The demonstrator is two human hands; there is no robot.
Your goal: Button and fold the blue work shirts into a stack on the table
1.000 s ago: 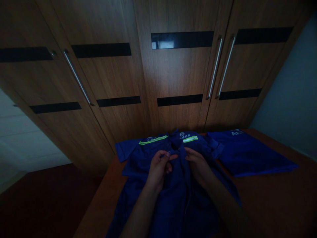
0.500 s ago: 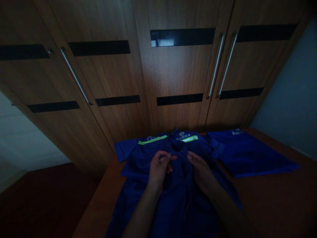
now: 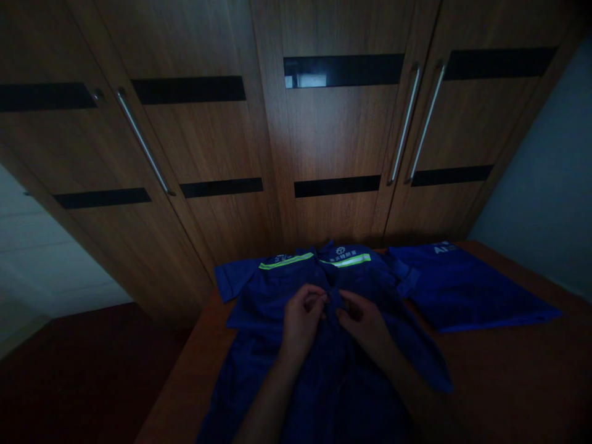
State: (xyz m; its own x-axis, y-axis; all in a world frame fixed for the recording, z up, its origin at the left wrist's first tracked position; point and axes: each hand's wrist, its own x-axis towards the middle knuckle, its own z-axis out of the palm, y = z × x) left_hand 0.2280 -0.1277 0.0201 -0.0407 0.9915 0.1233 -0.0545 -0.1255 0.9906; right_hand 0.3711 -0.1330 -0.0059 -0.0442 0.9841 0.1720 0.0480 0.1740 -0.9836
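Observation:
A dark blue work shirt (image 3: 272, 296) lies front side up, with short sleeves, yellow-green and silver reflective strips and white chest printing. Over its front opening my two hands meet, their fingertips almost touching. My left hand (image 3: 303, 314) pinches the fabric at one front edge. From the other side, my right hand (image 3: 363, 317) grips the opposite front edge between thumb and fingers. Whatever small fastening sits between the fingertips is too dark to make out. The lower part of the shirt runs toward me beneath both forearms.
The shirt rests on a reddish-brown table (image 3: 180, 376). To its right lies a brighter blue folded cloth item (image 3: 467, 290) with white lettering. A wooden wardrobe (image 3: 333, 135) with long metal handles stands right behind the table. Dark red floor (image 3: 87, 370) shows at left.
My hands have come closer together over the shirt's front opening. My right hand has shifted left, bringing its edge of fabric to my left fingertips.

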